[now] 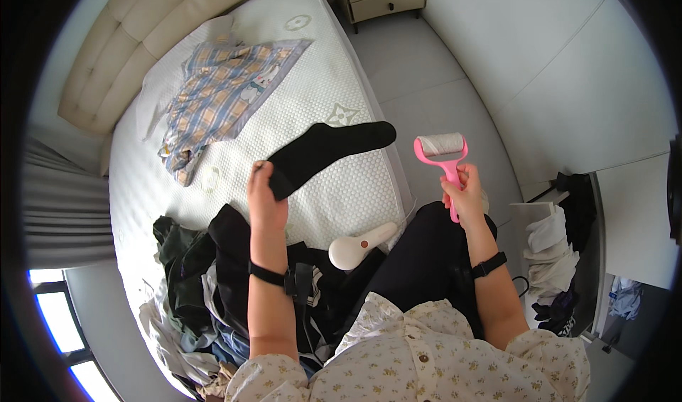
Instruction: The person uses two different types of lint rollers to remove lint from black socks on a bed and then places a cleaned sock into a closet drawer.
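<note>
My left hand (265, 197) pinches the cuff end of a black sock (325, 151), which lies stretched flat over the white quilted mattress (357, 194), its toe pointing right. In my right hand (463, 194) is the pink handle of a lint roller (441, 145), held upright to the right of the sock, with its pale roller at the top. The two do not touch. A white handheld device with a round brown button (354, 247), possibly a fabric shaver, rests near the mattress edge, between my forearms.
Piled clothes (186, 279) cover the bed at lower left. A plaid cloth with a cartoon rabbit (224, 87) lies farther up, near the padded headboard (133, 34). A nightstand (389, 2) stands beyond the bed. On the right, an open drawer (533, 205) holds clothes.
</note>
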Demonstrator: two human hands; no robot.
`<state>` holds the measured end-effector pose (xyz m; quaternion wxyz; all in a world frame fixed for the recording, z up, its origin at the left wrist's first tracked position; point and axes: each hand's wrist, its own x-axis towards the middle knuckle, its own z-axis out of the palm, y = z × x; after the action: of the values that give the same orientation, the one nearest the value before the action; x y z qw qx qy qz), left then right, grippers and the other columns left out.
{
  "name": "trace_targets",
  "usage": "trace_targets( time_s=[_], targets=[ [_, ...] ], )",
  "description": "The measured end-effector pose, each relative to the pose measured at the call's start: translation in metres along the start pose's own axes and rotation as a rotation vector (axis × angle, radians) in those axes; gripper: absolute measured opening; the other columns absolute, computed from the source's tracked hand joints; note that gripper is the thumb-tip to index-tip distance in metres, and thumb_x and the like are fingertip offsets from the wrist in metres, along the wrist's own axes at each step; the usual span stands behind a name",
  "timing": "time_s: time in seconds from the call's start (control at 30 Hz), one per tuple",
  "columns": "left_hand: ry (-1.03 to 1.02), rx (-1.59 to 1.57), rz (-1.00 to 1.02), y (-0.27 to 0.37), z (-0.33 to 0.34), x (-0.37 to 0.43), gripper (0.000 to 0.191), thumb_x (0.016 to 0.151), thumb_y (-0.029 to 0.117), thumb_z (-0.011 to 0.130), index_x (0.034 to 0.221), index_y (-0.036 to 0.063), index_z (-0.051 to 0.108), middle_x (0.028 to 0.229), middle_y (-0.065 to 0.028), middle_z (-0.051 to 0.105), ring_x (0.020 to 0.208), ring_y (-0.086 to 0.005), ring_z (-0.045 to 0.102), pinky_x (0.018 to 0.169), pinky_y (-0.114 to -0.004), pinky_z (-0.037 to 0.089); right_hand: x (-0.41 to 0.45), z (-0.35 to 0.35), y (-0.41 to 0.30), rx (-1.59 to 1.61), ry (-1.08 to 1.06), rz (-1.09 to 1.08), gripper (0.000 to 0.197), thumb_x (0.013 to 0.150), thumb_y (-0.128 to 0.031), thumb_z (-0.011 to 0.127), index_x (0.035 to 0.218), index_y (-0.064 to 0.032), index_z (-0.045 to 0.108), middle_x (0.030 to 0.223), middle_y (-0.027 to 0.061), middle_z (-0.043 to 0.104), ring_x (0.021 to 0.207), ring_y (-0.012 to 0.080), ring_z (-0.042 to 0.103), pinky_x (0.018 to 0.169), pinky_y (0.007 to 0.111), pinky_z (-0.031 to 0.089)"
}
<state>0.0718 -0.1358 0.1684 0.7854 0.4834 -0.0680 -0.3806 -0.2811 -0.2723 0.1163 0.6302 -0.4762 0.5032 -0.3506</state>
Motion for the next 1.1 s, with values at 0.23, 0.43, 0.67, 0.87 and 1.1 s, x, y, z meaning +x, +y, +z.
trace_targets(
  time_s=[0.23,0.43,0.67,0.87,1.1],
  targets=[
    [0.280,0.557,-0.352,-0.071,-0.134,-0.040,0.025,0.091,0.013,0.059,0.109,-0.0011,0.051,0.094,-0.0132,0.064,0.081,-0.0195,0.065,0.071,-0.030,0.053,-0.019,0.006,-0.005,-0.101,-0.174,0.075,0.038,0.082,-0.002,0.062,0.117,0.0050,0.048,0.089,0.0111,0.064,0.055,0.0119,0.057,0.047,0.023,0.045],
    [0.122,0.341,-0.332,-0.073,-0.139,-0.049,0.021,0.090,0.019,0.063,0.103,0.0019,0.062,0.090,-0.0077,0.068,0.070,-0.0139,0.064,0.061,-0.023,0.051,0.031,0.081,-0.020,-0.371,-0.356,-0.152,0.031,0.082,-0.007,0.066,0.110,0.0040,0.057,0.085,0.0086,0.065,0.065,0.0141,0.061,0.059,0.027,0.048],
    [0.156,0.260,-0.285,-0.107,-0.155,-0.036,0.027,0.094,0.023,0.057,0.107,-0.0002,0.062,0.089,-0.0117,0.069,0.051,-0.0118,0.057,0.046,-0.022,0.044,0.082,0.207,-0.044,-0.510,-0.198,-0.973,0.027,0.082,-0.015,0.069,0.106,-0.0046,0.061,0.086,0.0071,0.064,0.079,0.0172,0.061,0.072,0.032,0.049],
    [0.097,0.197,-0.242,-0.108,-0.162,-0.041,0.030,0.096,0.023,0.052,0.110,-0.0020,0.063,0.091,-0.0133,0.071,0.048,-0.0106,0.053,0.044,-0.022,0.039,-0.007,0.143,-0.002,-1.104,-1.416,-0.166,0.047,0.069,-0.031,0.081,0.103,-0.0044,0.063,0.100,0.0104,0.063,0.095,0.0277,0.060,0.082,0.037,0.047],
    [0.026,0.166,-0.251,-0.114,-0.162,-0.039,0.044,0.097,0.023,0.048,0.133,-0.0016,0.048,0.104,-0.0131,0.068,0.050,-0.0080,0.049,0.047,-0.022,0.039,-0.036,0.119,0.037,-0.952,-1.331,-0.255,0.039,0.082,-0.027,0.070,0.109,-0.0012,0.055,0.090,0.0123,0.063,0.077,0.0271,0.061,0.072,0.037,0.048]
  ],
)
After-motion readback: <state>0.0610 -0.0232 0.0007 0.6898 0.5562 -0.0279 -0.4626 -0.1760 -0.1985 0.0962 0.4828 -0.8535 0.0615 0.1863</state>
